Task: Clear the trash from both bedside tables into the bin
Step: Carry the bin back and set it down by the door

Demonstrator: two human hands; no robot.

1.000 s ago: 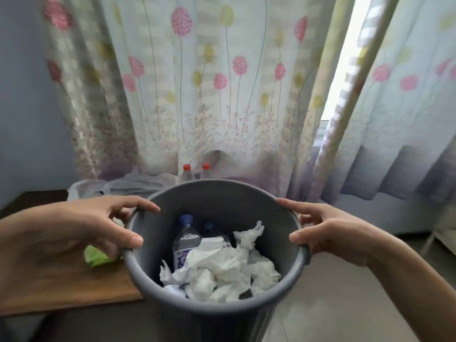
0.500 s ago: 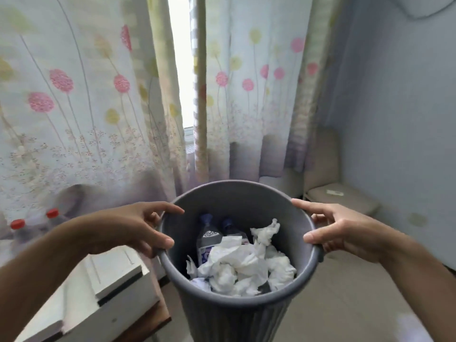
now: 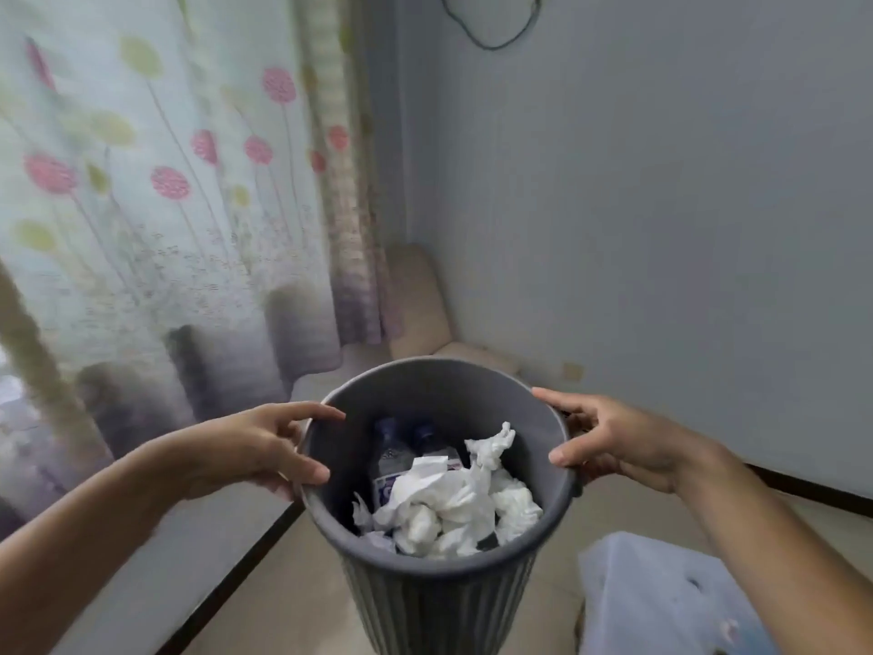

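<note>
A grey ribbed bin (image 3: pixel 439 593) hangs in front of me, carried by its rim. My left hand (image 3: pixel 255 449) grips the rim on the left, thumb inside and fingers outside. My right hand (image 3: pixel 609 439) grips the rim on the right the same way. Inside lie crumpled white tissues (image 3: pixel 453 503) and two plastic bottles with blue caps (image 3: pixel 394 446), partly buried under the paper. No bedside table is in view.
A flowered curtain (image 3: pixel 165 205) hangs at the left. A grey-blue wall (image 3: pixel 661 229) fills the right, with a beige cushioned seat (image 3: pixel 425 319) in the corner. A pale blue object (image 3: pixel 661 598) sits at the lower right on the floor.
The view has swung to the right with the bin held in both hands: the table, red-capped bottles and white box have left the frame, and the room corner has come in.
</note>
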